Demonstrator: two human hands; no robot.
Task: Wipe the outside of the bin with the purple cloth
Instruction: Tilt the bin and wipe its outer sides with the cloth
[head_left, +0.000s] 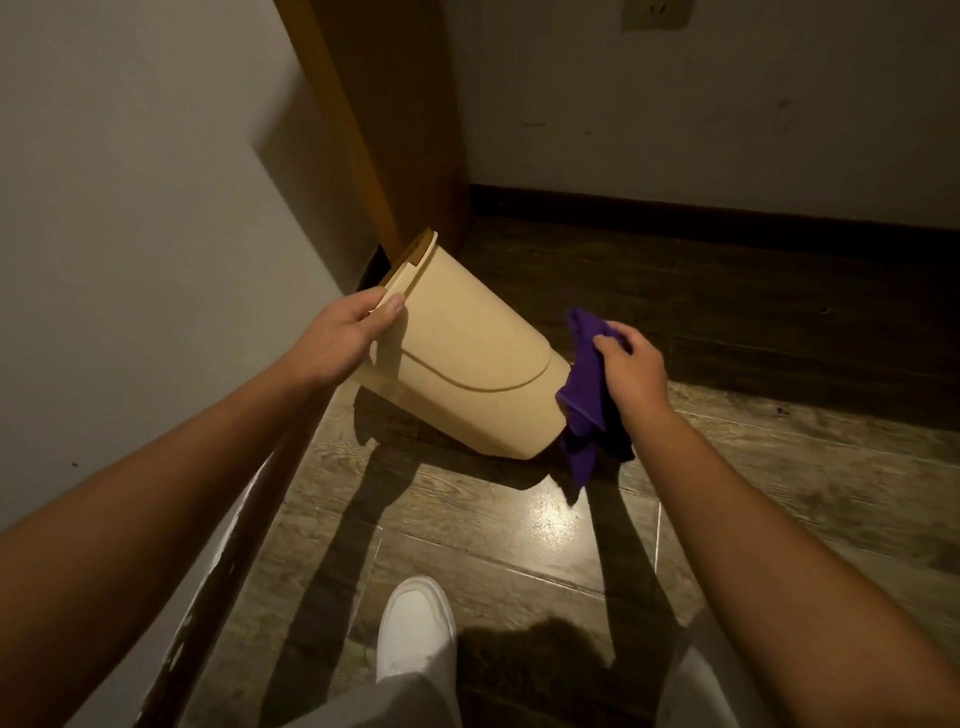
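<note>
A beige plastic bin (467, 358) hangs tilted above the floor, its lidded top pointing up-left toward the wall and its base down-right. My left hand (343, 338) grips the bin at its rim, thumb on the outer wall. My right hand (631, 371) holds a crumpled purple cloth (584, 400) against the bin's right side near the base. Part of the cloth dangles below the bin.
A white wall (156, 234) runs along the left with a wooden door frame (374, 130) in the corner. Dark skirting (727, 213) lines the far wall. My white shoe (415, 629) stands on the wood-pattern floor (519, 545) below the bin.
</note>
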